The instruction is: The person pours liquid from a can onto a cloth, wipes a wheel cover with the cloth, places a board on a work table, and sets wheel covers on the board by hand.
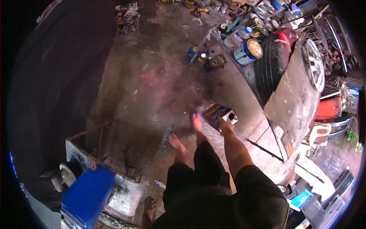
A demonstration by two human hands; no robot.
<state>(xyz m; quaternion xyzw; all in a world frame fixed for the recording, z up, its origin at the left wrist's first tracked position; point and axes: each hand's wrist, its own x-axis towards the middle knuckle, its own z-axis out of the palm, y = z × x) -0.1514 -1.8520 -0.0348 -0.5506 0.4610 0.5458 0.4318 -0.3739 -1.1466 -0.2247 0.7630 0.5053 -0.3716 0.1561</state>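
My right hand [225, 124], at the end of an outstretched arm, is closed on a rectangular metal tin [217, 111] with a dark printed label. A dark round opening shows at the tin's near end. Its contents cannot be seen. My left hand [150, 203] hangs low by my side with nothing in it, its fingers loosely apart. Close to the left hand stands a worn, silvery box-like panel [124, 196]. My feet in flip-flops [175, 140] are on the stained concrete floor, just left of the tin.
To the right, a low table [240, 82] bears small cans. Beyond it are a paint can [244, 54], a plastic bottle [237, 37] and a tire [268, 66]. A blue container [87, 194] stands at lower left. Dark cloth [65, 76] covers the left side. Assorted cans line the back.
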